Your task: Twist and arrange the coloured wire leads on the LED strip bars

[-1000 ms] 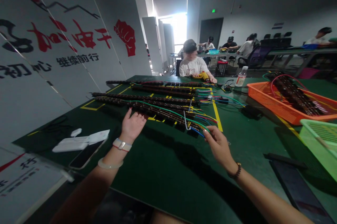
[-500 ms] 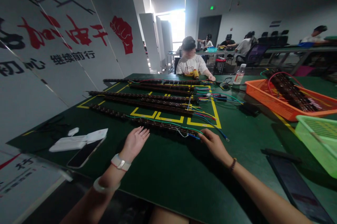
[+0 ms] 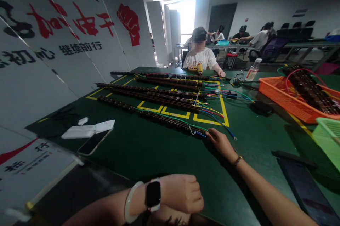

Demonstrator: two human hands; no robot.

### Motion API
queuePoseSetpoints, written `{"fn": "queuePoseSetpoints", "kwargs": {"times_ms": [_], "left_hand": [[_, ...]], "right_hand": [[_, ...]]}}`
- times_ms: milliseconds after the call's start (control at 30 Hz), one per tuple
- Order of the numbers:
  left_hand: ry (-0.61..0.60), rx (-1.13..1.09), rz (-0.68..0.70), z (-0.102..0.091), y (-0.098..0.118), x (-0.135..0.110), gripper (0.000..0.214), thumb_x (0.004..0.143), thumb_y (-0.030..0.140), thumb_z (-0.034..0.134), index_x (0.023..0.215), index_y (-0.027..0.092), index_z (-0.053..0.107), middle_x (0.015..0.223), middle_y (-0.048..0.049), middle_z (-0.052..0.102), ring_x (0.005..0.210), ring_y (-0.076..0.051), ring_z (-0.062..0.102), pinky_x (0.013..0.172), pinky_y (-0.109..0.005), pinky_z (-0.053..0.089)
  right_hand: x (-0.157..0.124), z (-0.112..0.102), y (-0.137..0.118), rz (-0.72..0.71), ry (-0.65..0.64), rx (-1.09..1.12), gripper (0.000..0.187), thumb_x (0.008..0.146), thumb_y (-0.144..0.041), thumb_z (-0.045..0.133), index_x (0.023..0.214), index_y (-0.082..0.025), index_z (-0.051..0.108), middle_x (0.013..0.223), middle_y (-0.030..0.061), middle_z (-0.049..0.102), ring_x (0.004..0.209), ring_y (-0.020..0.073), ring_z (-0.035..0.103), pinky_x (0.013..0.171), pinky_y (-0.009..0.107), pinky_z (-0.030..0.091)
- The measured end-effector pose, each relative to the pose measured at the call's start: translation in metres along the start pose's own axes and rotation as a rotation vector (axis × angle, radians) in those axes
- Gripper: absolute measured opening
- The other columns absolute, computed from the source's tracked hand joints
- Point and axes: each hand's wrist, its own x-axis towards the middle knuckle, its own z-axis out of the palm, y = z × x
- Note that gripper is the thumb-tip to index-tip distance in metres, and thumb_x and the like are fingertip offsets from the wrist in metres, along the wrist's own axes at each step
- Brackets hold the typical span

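A long dark wire harness point(image 3: 164, 120), dotted with small bright spots, lies across the green table point(image 3: 127, 148). A green wire runs along it, and a white tie and blue wire show near its right end. My right hand point(image 3: 221, 143) holds that right end, fingers closed around it; the fingertips are partly hidden. My left hand point(image 3: 183, 194) is curled in a loose fist by the table's front edge, away from the harness, with nothing visible in it. Beyond, several similar dark harnesses point(image 3: 151, 93) lie side by side, coloured wires fanning out at their right ends.
At left lie a phone point(image 3: 95, 142), white papers point(image 3: 79, 131) and a white earphone case point(image 3: 83, 121). To the right are an orange basket point(image 3: 278, 99) holding harnesses, a green basket point(image 3: 326, 137), a dark tablet point(image 3: 305, 187) and a bottle point(image 3: 253, 70). A co-worker point(image 3: 200, 57) sits opposite.
My left hand has left its place beside the harness, come back toward me and curled from open to a fist. My right hand stays at the harness end. The view has shifted slightly.
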Motion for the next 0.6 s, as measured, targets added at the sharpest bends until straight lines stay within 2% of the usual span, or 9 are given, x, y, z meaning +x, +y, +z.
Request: {"fn": "queuePoseSetpoints", "kwargs": {"times_ms": [100,167,233,300,333,367,467,500,600], "left_hand": [[0.001,0.099,-0.073,0.001,-0.012,-0.021,0.012,0.085,0.015,0.049,0.079,0.014,0.059,0.063,-0.0030,0.054,0.060,-0.014,0.048,0.058,-0.031,0.032],[-0.003,0.087,-0.100,-0.001,-0.020,-0.036,0.013,0.085,0.013,0.047,0.081,0.014,0.059,0.062,-0.0026,0.054,0.059,-0.014,0.047,0.056,-0.031,0.031],[0.018,0.021,-0.217,-0.005,-0.028,-0.052,0.014,0.086,0.014,0.046,0.082,0.016,0.059,0.063,-0.0027,0.056,0.060,-0.015,0.047,0.057,-0.031,0.033],[0.115,-0.117,-0.490,-0.010,-0.036,-0.073,0.012,0.085,0.019,0.049,0.086,0.019,0.061,0.071,-0.0048,0.061,0.069,-0.017,0.052,0.066,-0.032,0.037],[0.223,-0.193,-0.684,-0.012,-0.040,-0.087,0.011,0.083,0.021,0.052,0.089,0.021,0.062,0.079,-0.0064,0.064,0.077,-0.019,0.055,0.074,-0.034,0.039],[0.342,-0.239,-0.891,-0.014,-0.042,-0.102,0.014,0.081,0.023,0.055,0.092,0.023,0.063,0.089,-0.0078,0.065,0.087,-0.022,0.056,0.084,-0.037,0.038],[0.847,-0.225,-1.479,-0.016,-0.040,-0.163,0.024,0.072,0.026,0.064,0.097,0.026,0.062,0.108,-0.0088,0.061,0.113,-0.028,0.048,0.105,-0.040,0.025],[0.914,-0.151,-1.594,-0.015,-0.037,-0.186,0.029,0.073,0.026,0.062,0.102,0.025,0.059,0.114,-0.0096,0.058,0.117,-0.029,0.045,0.107,-0.040,0.024],[0.870,0.089,-1.854,-0.014,-0.021,-0.251,0.046,0.074,0.029,0.055,0.118,0.017,0.046,0.130,-0.0153,0.045,0.128,-0.034,0.032,0.109,-0.045,0.018]], "right_hand": [[0.001,0.001,0.003,-0.015,0.004,-0.043,0.037,0.089,-0.050,0.039,0.100,-0.020,0.058,0.086,0.0072,0.067,0.076,0.0213,0.062,0.067,0.030,0.045],[0.002,0.002,0.004,-0.020,0.014,-0.070,0.038,0.089,-0.049,0.039,0.100,-0.019,0.059,0.087,0.0076,0.067,0.077,0.0219,0.061,0.069,0.031,0.045],[0.002,0.002,0.005,-0.032,0.029,-0.079,0.037,0.089,-0.048,0.040,0.100,-0.019,0.060,0.090,0.0081,0.067,0.079,0.0224,0.061,0.071,0.032,0.045],[0.001,0.002,0.006,-0.045,0.040,-0.067,0.036,0.089,-0.047,0.041,0.101,-0.019,0.060,0.094,0.0083,0.067,0.083,0.0227,0.061,0.074,0.033,0.045],[0.000,0.001,0.006,-0.050,0.044,-0.061,0.036,0.089,-0.047,0.041,0.101,-0.019,0.061,0.095,0.0083,0.067,0.084,0.0228,0.061,0.075,0.033,0.045],[-0.001,0.001,0.006,-0.051,0.047,-0.058,0.036,0.089,-0.046,0.041,0.101,-0.019,0.061,0.095,0.0082,0.067,0.084,0.0230,0.061,0.075,0.033,0.045],[-0.002,-0.001,0.005,-0.050,0.046,-0.070,0.037,0.088,-0.047,0.041,0.100,-0.019,0.062,0.093,0.0081,0.067,0.082,0.0236,0.061,0.074,0.034,0.045],[-0.002,-0.001,0.004,-0.050,0.044,-0.074,0.037,0.088,-0.047,0.041,0.100,-0.019,0.062,0.093,0.0081,0.067,0.081,0.0237,0.061,0.074,0.035,0.045],[-0.001,-0.001,0.004,-0.046,0.036,-0.073,0.037,0.088,-0.047,0.040,0.100,-0.019,0.062,0.092,0.0081,0.068,0.079,0.0234,0.060,0.073,0.035,0.045]]}}
